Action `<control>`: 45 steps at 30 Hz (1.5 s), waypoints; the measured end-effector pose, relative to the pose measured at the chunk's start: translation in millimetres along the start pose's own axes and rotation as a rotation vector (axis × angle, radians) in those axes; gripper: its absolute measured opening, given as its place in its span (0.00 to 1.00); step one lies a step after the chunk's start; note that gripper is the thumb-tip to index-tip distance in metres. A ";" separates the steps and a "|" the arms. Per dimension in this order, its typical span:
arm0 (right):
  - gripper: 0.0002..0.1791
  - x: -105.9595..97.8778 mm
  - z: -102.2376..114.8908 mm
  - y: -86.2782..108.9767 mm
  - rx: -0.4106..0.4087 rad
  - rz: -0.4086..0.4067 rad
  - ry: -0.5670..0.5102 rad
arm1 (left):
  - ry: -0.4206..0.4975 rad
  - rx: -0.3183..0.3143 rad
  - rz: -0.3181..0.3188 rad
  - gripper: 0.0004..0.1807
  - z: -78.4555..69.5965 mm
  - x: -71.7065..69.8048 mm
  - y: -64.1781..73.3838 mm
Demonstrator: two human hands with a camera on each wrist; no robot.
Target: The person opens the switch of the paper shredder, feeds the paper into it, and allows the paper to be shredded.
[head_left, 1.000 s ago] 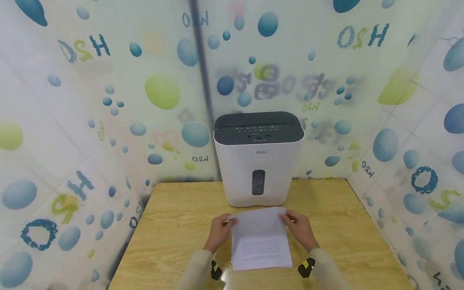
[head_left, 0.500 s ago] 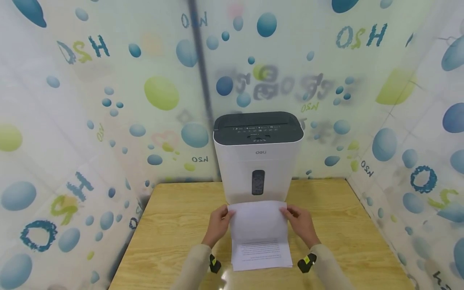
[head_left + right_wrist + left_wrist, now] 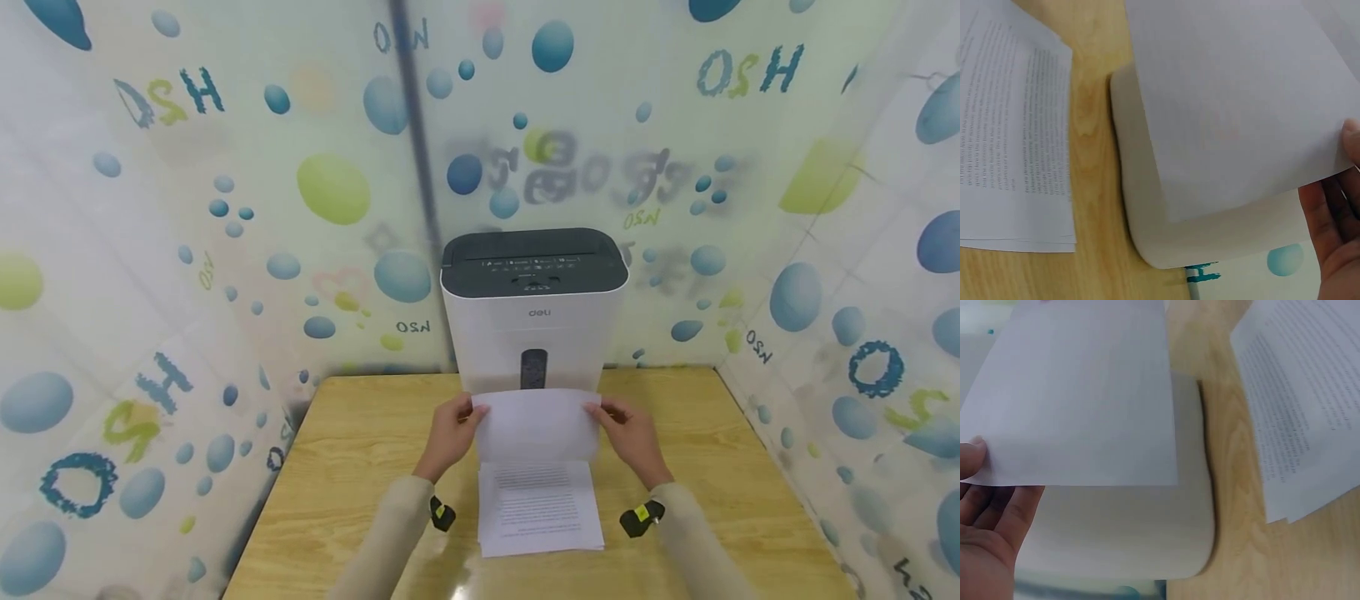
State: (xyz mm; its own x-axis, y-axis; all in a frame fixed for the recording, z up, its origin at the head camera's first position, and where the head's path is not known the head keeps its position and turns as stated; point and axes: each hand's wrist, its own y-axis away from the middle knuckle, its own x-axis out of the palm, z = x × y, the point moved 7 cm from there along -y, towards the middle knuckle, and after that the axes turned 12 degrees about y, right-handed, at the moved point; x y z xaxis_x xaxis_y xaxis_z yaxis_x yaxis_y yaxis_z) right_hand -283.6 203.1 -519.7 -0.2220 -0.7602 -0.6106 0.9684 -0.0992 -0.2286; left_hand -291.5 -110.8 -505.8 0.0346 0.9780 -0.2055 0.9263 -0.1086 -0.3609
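Paper sheet (image 3: 537, 427) held up in front of a white machine

Let's say the sheet is the middle of the clock and look from left to right. The left hand (image 3: 450, 429) is at nine o'clock. Its thumb and fingers pinch the sheet near the top left corner. A small black gadget (image 3: 442, 514) with a yellow mark is on that wrist, at about eight o'clock.

Next comes the sheet, up over the wooden table (image 3: 360, 467). It looks thin, smooth and plain white, and its top edge bends a little. At twelve o'clock, behind it, stands the white machine (image 3: 491, 342) with a dark top. The sheet hides its bottom and the low end of its dark window (image 3: 534, 367). At six o'clock, a pile of printed papers (image 3: 536, 508) lies on the table. Both wrist views show a strip of wood between the sheet and the pile.

The right hand (image 3: 628, 433) is at three o'clock, pinching the sheet near the top right corner.

Half a second ago, the sheet was lower and its top was under the window. Now both hands have lifted it toward twelve o'clock, and more lines of print show on the pile. The pile has stayed put.
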 end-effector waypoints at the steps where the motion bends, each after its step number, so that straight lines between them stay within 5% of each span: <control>1: 0.15 -2.2 1.2 -1.6 -0.003 -0.003 -0.003 | -0.004 0.004 -0.001 0.05 -2.4 -0.4 -1.7; 13: 0.17 -25.5 28.9 -22.4 -0.060 0.012 -0.016 | -0.019 -0.023 0.006 0.06 -24.3 -8.3 -24.6; 27: 0.11 -58.9 73.9 -48.5 -0.248 -0.068 0.029 | -0.099 0.116 -0.023 0.11 -72.4 -22.0 -58.2; 45: 0.16 -94.0 114.2 -69.4 -0.249 -0.063 0.044 | -0.153 0.196 -0.013 0.15 -127.2 -33.2 -84.6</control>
State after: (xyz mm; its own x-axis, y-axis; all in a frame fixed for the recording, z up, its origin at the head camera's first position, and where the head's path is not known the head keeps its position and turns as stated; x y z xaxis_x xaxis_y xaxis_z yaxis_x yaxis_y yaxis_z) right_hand -317.0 208.1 -359.9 -0.2913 -0.7282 -0.6204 0.8960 0.0196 -0.4437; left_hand -323.3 -111.4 -352.7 -0.0475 0.9429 -0.3296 0.8351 -0.1436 -0.5311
